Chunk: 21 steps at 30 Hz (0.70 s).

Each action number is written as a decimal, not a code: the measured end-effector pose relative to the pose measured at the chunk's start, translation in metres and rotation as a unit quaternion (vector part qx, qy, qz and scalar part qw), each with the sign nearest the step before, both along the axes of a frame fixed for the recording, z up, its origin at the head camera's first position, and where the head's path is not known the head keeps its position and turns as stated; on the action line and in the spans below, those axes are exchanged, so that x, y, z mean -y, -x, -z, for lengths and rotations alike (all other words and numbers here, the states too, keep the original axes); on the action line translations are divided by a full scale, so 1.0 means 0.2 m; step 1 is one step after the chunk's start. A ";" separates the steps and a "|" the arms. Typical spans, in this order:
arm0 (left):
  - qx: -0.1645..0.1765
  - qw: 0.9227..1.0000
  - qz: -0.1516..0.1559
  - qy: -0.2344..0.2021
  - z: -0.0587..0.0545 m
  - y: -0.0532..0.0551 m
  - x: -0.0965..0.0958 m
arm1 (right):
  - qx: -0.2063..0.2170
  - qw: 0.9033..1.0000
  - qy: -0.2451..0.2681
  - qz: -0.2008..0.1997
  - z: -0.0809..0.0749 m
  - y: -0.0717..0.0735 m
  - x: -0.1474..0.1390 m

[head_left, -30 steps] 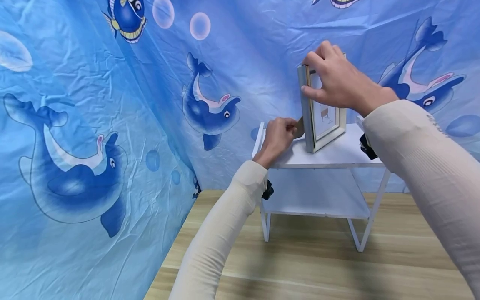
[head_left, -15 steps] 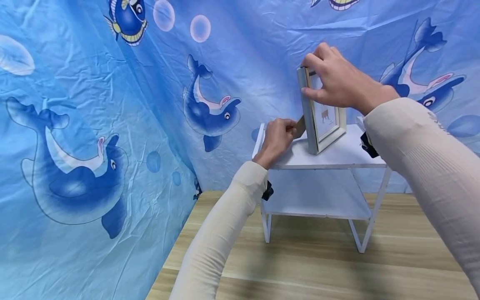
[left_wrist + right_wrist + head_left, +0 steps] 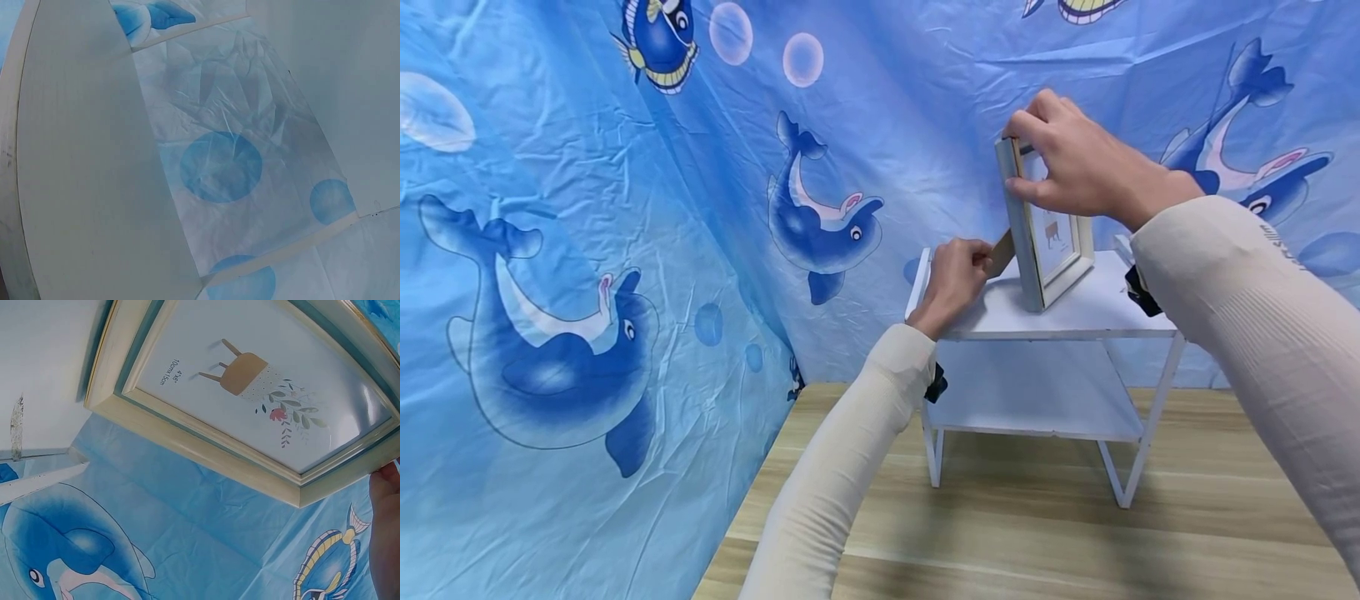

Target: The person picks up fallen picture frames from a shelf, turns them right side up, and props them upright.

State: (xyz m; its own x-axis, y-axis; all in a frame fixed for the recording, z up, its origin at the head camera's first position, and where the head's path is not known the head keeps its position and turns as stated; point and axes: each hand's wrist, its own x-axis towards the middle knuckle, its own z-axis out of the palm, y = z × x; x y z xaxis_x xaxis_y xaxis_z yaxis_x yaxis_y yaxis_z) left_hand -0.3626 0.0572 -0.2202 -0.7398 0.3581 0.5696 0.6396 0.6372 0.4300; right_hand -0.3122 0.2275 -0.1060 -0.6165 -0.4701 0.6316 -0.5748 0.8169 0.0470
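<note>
A cream picture frame (image 3: 1026, 242) stands upright on the white shelf top, angled so that its left edge faces me. In the right wrist view, the frame's (image 3: 206, 450) picture shows a chair with a flower sprig. My right hand (image 3: 1078, 162) grips the frame's upper left part, thumb on the near edge and fingers over the top; part of that hand (image 3: 386, 519) shows in the right wrist view. Behind the frame, my left hand (image 3: 953, 279) pinches a flat brown stand (image 3: 1002, 253). The left wrist view shows neither the left hand nor the frame.
The two-tier white shelf (image 3: 1045, 332) has a lower board (image 3: 1030, 392) and raised side rails. A blue curtain (image 3: 880, 150) printed with dolphins hangs close behind it and along the left. Wood-look flooring (image 3: 1015, 533) lies below.
The frame's lower near corner has shifted slightly right and toward me, and the frame has turned a little. Both hands keep their holds.
</note>
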 end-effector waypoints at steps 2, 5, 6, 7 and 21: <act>0.003 1.000 -0.002 0.004 0.00 0.00 0.00 | 0.002 1.000 -0.001 -0.002 0.00 0.00 0.00; 0.009 1.000 -0.001 0.005 0.00 0.00 0.00 | 0.007 1.000 -0.001 -0.003 0.00 0.00 0.00; 0.010 1.000 -0.001 0.007 0.00 0.00 0.01 | 0.008 1.000 -0.001 -0.003 0.00 0.00 0.00; 0.011 1.000 -0.002 0.008 0.00 0.00 0.01 | 0.009 1.000 0.000 -0.002 0.00 0.00 0.00; 0.015 1.000 -0.019 0.006 0.01 0.01 0.00 | 0.033 0.999 -0.001 0.008 -0.01 0.01 0.00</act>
State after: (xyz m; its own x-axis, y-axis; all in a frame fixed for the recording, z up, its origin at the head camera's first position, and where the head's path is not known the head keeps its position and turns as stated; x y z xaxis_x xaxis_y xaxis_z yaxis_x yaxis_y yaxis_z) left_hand -0.3637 0.0578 -0.2213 -0.7697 0.3367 0.5424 0.6021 0.6654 0.4413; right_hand -0.3134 0.2279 -0.1044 -0.6642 -0.4615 0.5881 -0.5644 0.8255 0.0104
